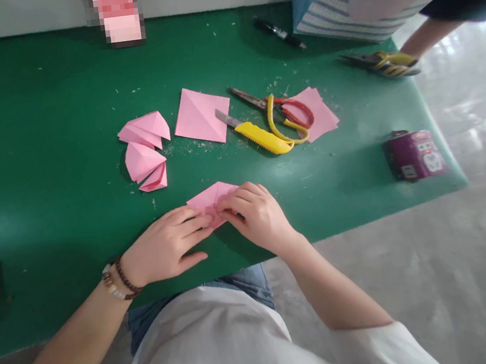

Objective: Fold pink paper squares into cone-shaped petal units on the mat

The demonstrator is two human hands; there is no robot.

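Near the front edge of the green workbench (43, 141), a folded pink paper square (204, 201) lies flat under both hands. The left hand (166, 244) is half open, its fingers resting on the paper and its thumb out on the green top. The right hand (256, 216) curls over the paper's other side, but whether its hidden thumb pinches from below cannot be told.

Farther up lie folded pink pieces (145, 149), a creased pink sheet (202, 116), and a yellow utility knife (259, 135) across red-and-yellow scissors (281, 112) on more pink paper (318, 113). Paper scraps dot the top. A black marker (278, 32), a purple box (414, 155) and yellow-handled pliers (381, 64) sit beyond, the pliers just beside another person's forearm (429, 38). Grey concrete floor (455, 250) spreads past the bench.
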